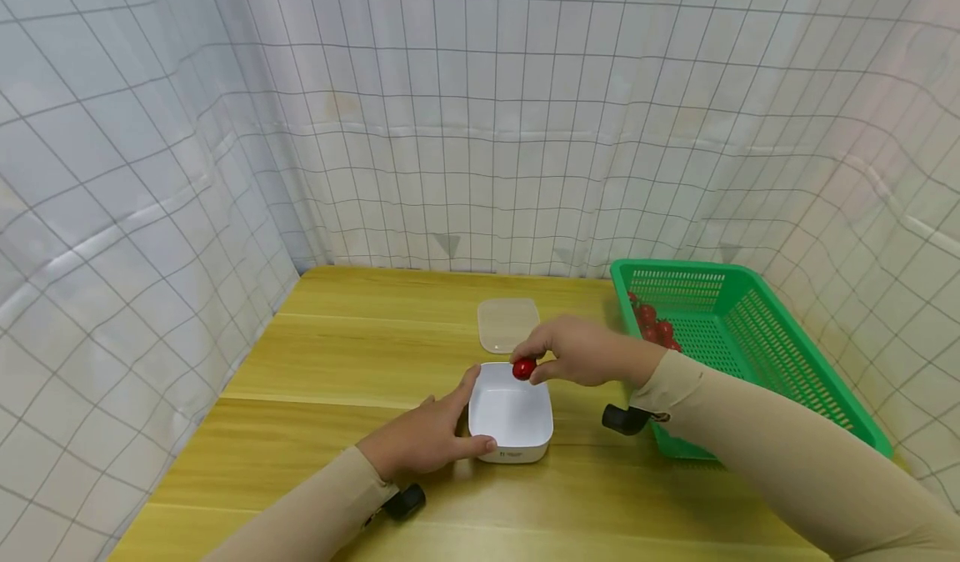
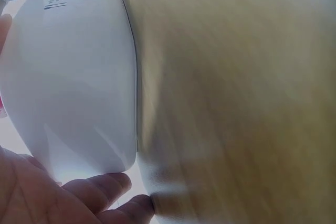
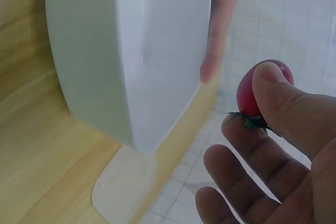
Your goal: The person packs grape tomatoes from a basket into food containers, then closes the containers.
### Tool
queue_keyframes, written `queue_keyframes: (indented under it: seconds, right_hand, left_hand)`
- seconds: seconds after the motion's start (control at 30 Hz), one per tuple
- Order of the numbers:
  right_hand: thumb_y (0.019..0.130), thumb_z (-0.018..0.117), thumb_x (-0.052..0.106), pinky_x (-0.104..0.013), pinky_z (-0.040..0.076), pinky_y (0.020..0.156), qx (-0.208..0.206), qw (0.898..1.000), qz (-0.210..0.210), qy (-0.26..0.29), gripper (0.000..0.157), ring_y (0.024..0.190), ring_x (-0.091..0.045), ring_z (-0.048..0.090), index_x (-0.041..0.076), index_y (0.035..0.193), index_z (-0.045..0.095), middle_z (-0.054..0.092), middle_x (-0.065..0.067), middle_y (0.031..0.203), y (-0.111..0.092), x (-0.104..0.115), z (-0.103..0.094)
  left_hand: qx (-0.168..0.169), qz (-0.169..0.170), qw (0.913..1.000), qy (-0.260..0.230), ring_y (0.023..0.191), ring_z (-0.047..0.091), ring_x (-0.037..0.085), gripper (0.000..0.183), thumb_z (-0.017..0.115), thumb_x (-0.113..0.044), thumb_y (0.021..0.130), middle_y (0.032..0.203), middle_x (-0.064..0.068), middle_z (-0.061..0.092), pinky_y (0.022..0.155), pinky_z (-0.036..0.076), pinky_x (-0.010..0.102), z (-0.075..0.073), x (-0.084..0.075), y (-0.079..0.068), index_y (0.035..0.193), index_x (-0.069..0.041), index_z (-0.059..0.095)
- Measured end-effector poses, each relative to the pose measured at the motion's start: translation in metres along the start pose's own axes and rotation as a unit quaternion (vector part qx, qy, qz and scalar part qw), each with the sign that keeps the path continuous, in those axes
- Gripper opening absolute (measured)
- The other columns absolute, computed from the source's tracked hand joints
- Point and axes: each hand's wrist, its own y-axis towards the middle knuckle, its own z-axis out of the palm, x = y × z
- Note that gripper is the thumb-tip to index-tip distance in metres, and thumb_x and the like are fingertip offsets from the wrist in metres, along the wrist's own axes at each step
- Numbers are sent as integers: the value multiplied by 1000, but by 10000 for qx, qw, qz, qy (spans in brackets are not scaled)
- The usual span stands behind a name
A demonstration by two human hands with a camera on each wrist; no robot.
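Between its thumb and index finger my right hand (image 1: 573, 352) pinches a small red cherry tomato (image 1: 524, 368), above the back right of a white square container (image 1: 512, 412). In the right wrist view the tomato (image 3: 250, 95) shows a green leafy stem end against the index finger. My left hand (image 1: 427, 437) grips the container from its left side, thumb at the front edge and fingers along the back left. The left wrist view shows the container's outer wall (image 2: 79, 77) with small printed marks. The visible inside of the container shows only white walls and floor.
A green perforated basket (image 1: 810, 362) stands to the right, under the right forearm. Several red tomatoes (image 1: 651, 322) lie at its left side. Behind the container a translucent flat lid (image 1: 507, 322) rests on the wooden table (image 1: 360, 337). Gridded white curtains (image 1: 465, 170) hang around the table.
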Motion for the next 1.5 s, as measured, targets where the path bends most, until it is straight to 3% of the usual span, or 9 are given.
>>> queue_keyframes:
  seconds: [0.4, 0.73, 1.2, 1.37, 1.5]
  right_hand:
    - [96, 79, 21, -35, 59, 97, 215, 9996, -2, 172, 37, 112, -17, 71, 15, 132, 75, 76, 2, 122, 6, 10, 9]
    - [96, 78, 22, -30, 59, 96, 240, 9992, -141, 278, 40, 114, -16, 70, 16, 135, 74, 75, 2, 124, 7, 11, 12]
    - [98, 76, 26, -39, 59, 99, 274, 9986, -39, 448, 42, 117, -23, 70, 19, 140, 71, 74, -2, 126, 8, 10, 15]
    - [98, 76, 25, -44, 60, 98, 52, 9988, -64, 486, 42, 115, -22, 70, 18, 139, 71, 75, -4, 127, 4, 8, 9]
    - [98, 77, 26, -34, 60, 86, -160, 9985, 73, 527, 43, 99, -15, 68, 19, 139, 71, 76, -1, 116, 0, 3, 1]
  left_hand:
    - [-22, 152, 9999, 50, 154, 41, 28, 113, 65, -66, 95, 176, 5, 22, 127, 13, 73, 1, 1, 1, 171, -16, -1]
    - [-59, 164, 9998, 136, 153, 42, 29, 112, 64, -68, 95, 176, 5, 22, 127, 13, 72, 1, 2, 1, 171, -16, 0]
    - [-65, 176, 9997, 132, 154, 41, 28, 110, 65, -64, 96, 177, 4, 19, 127, 13, 72, 2, 2, 1, 171, -16, 0]
    - [-59, 172, 9998, 130, 154, 40, 29, 111, 65, -63, 96, 176, 6, 20, 127, 13, 72, 1, 1, 1, 171, -15, 0]
    - [-68, 138, 9998, 104, 153, 42, 30, 111, 66, -65, 95, 175, 7, 23, 128, 14, 71, 2, 2, 1, 171, -16, 0]
